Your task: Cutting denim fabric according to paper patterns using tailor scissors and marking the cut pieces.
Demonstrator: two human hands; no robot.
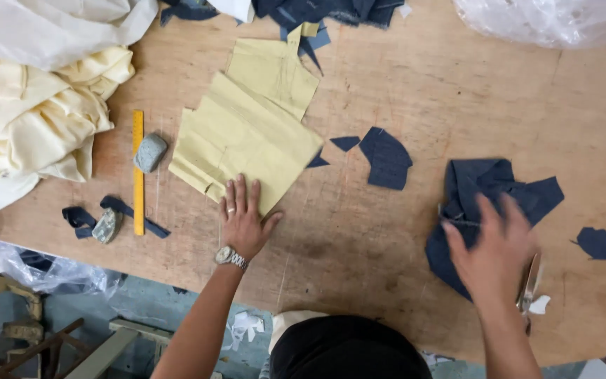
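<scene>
Head view: left hand, fingers spread flat, presses on the lower corner of a stack of pale yellow cut fabric panels lying on the brown plywood table. Right hand, blurred, fingers apart, hovers over a crumpled dark navy fabric piece near the table's right edge; whether it touches cannot be told. Metal scissors lie just beside that hand. A yellow ruler and grey chalk block sit left of the panels.
</scene>
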